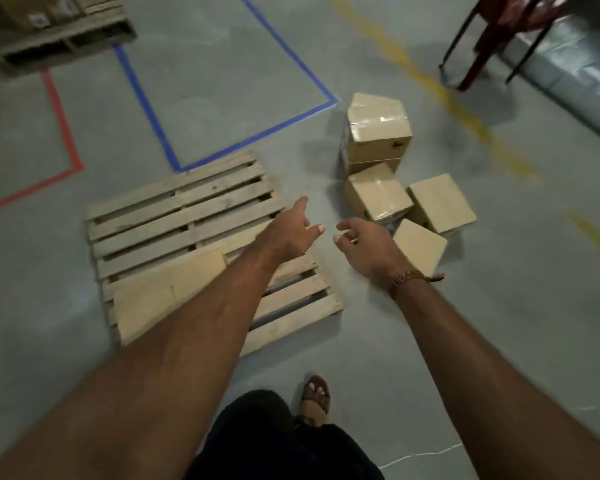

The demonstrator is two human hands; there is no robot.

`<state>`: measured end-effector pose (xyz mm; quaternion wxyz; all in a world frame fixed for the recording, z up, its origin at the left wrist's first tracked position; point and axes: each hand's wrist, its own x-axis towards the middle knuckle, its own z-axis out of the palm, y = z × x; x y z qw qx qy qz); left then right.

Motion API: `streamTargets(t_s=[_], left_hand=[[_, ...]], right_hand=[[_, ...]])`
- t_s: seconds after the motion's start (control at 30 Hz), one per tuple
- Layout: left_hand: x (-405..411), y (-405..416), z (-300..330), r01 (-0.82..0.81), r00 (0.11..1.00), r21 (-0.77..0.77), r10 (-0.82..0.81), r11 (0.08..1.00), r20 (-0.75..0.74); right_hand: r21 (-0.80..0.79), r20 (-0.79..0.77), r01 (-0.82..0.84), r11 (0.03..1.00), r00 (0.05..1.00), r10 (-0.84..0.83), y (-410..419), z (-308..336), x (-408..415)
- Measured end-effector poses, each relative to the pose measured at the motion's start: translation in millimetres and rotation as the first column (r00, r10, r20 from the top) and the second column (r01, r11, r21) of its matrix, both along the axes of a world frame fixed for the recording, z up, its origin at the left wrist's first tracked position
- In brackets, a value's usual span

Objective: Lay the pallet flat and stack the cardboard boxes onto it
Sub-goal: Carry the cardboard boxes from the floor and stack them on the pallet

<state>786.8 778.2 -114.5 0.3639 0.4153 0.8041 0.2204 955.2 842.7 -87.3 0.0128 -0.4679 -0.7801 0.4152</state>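
Pallet [194,216] lies flat on the grey floor [49,306], left of centre, about 9 o'clock from the hands. Its slats run roughly 8 to 2 o'clock, that's the long axis; the whole thing is skewed to the view, near corner pointing toward 5 o'clock. Pale raw wood, seven or so top slats with dark gaps, knots and scuffs visible. One cardboard box [163,292] already sits on the near left part of the pallet, plain tan top, partly hidden by the left forearm. No writing readable on it.

Left hand [293,230] reaches out over the pallet's right edge, fingers straight-ish and spread, holding nothing. Right hand [364,244] just right of it, fingers loosely bent, also holding nothing; a beaded bracelet [409,277] on the wrist.

Box cluster on the floor at 1 to 3 o'clock of the hands, well apart from the pallet: tall stacked box [378,133] with shiny clear tape on top and a small dark mark on the front, too blurred to read. Below it a tilted box [378,195], taped. Nearest box [420,245] just beside the right hand, tipped on an edge. Rightmost box [442,202], plain top.

Blue tape [142,98] and red tape [63,126] lines on the floor at 11 o'clock. Second pallet [66,43] with boxes at far top left, white labels unreadable. Sandalled foot [316,396] at 6 o'clock.
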Motion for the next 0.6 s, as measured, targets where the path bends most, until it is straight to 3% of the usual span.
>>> streamTargets(t_s=[0.3,0.47,0.6], left_hand=[[76.0,151.2,-13.6,0.15,0.987,0.015,-0.15,0.989,0.056],[90.0,255.6,-63.2,0.189,0.981,-0.043,-0.186,0.981,0.064],[97.8,355.9,-127.9,0.124,0.989,-0.091,-0.116,0.988,0.088]], right_hand=[[0.059,0.045,0.146,0.988,0.988,-0.149,137.4,-2.0,83.2],[0.061,0.147,0.136,0.989,0.979,-0.144,247.4,-57.2,103.8],[0.046,0.197,0.174,0.984,0.964,-0.18,337.4,-129.1,123.6]])
